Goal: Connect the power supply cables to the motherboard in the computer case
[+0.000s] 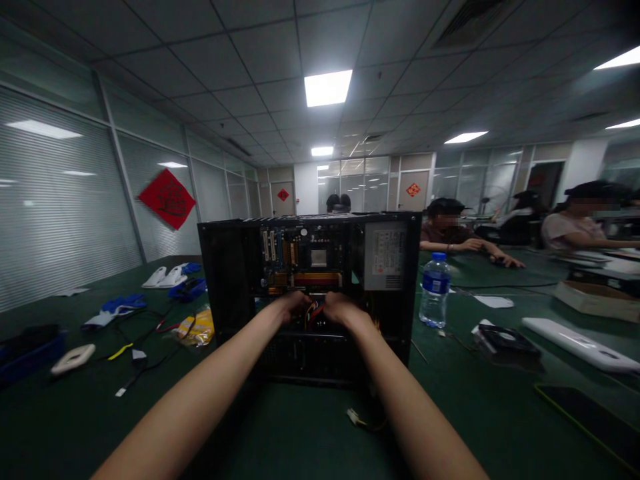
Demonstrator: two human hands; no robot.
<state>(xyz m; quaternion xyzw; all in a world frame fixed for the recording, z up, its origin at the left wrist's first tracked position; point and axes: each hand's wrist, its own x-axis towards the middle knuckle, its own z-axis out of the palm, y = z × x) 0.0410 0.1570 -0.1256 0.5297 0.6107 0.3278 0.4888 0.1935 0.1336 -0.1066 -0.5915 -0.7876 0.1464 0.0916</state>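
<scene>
An open black computer case (205, 280) stands upright on the green table in front of me, its inside facing me. In it are a motherboard (327, 235) with several slots and a silver-labelled power supply (385, 257) at upper right. Below the board, a bundle of coloured cables (314, 312) runs between my hands. My left hand (295, 304) reaches in with curled fingers at the bundle's left side. My right hand (338, 307) is closed at its right side. The fingertips of both hands are partly hidden in the dark interior.
A water bottle (435, 290) stands right of the case, with a black drive-like part (507, 341) and white router-like device (580, 343) beyond. At left lie blue-and-white gloves (120, 307), a yellow bag (197, 328) and loose cables. A white connector (354, 417) lies in front. Co-workers sit at right.
</scene>
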